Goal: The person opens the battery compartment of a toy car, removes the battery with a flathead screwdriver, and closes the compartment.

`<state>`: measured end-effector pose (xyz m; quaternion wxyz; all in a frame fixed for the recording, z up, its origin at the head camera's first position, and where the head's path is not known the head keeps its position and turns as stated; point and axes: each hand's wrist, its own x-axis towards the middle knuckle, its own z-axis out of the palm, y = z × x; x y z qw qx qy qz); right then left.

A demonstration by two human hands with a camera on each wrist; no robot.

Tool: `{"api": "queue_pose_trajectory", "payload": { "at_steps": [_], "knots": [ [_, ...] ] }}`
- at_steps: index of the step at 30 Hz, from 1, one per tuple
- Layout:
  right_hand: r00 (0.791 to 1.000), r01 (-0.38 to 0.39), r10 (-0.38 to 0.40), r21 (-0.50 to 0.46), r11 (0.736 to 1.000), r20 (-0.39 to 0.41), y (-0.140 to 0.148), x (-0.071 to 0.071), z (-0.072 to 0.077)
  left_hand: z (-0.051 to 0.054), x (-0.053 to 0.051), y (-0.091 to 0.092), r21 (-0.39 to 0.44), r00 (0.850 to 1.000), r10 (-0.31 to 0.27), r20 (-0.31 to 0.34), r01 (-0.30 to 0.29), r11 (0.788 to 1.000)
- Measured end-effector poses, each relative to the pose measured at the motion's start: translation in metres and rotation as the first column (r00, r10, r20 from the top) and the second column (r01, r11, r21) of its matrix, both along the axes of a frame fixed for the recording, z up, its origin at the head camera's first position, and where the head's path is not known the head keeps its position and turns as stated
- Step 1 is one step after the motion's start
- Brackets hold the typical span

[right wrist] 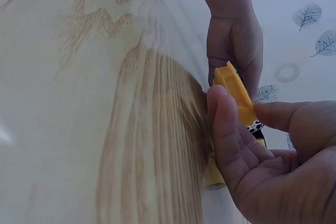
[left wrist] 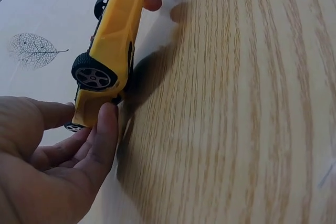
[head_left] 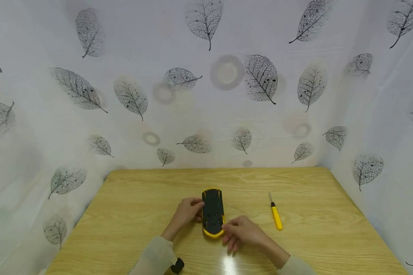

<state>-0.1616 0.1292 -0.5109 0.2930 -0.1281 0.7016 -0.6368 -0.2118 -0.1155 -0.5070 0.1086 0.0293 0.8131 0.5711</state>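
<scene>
A yellow toy car [head_left: 213,212] is between my two hands, its black underside turned up towards the head camera. My left hand [head_left: 187,211] pinches its left side. My right hand [head_left: 242,231] pinches its near right corner. In the left wrist view, the car's yellow body [left wrist: 113,40] and a black wheel with a grey hub [left wrist: 94,76] show above the left fingers. In the right wrist view, the yellow end of the car [right wrist: 233,93] lies between the right thumb and fingers, which hide part of it.
A screwdriver [head_left: 276,217] with a yellow and black handle lies on the wooden table [head_left: 141,214], right of the car, its tip pointing away. A leaf-patterned white curtain [head_left: 223,114] stands behind the table and along both sides. A black device [head_left: 178,266] sits at the left sleeve.
</scene>
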Motion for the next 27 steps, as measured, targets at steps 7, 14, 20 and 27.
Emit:
{"api": "queue_pose_trajectory", "payload": {
  "at_steps": [7,14,20,27],
  "knots": [
    [1.0,-0.016,0.016,-0.008,1.0,0.021,-0.0005,0.0003,-0.0008,0.0028,0.0044,0.0007,0.012,0.999,-0.026,0.028,0.025,1.0],
    [0.999,-0.019,0.018,0.004,1.0,0.037,-0.0013,-0.0006,-0.003,0.0028,0.0064,-0.0002,0.015,0.998,-0.025,0.049,0.024,1.0],
    [0.999,-0.014,0.014,0.001,1.0,0.041,-0.0037,0.0003,-0.0024,0.0024,0.007,-0.0026,0.018,0.997,-0.04,0.066,0.039,0.999],
    [1.0,-0.007,0.007,0.032,0.999,0.01,-0.0067,0.0018,-0.0026,0.0021,0.0072,-0.0042,0.026,0.994,-0.065,0.082,0.063,0.998]
  ]
}}
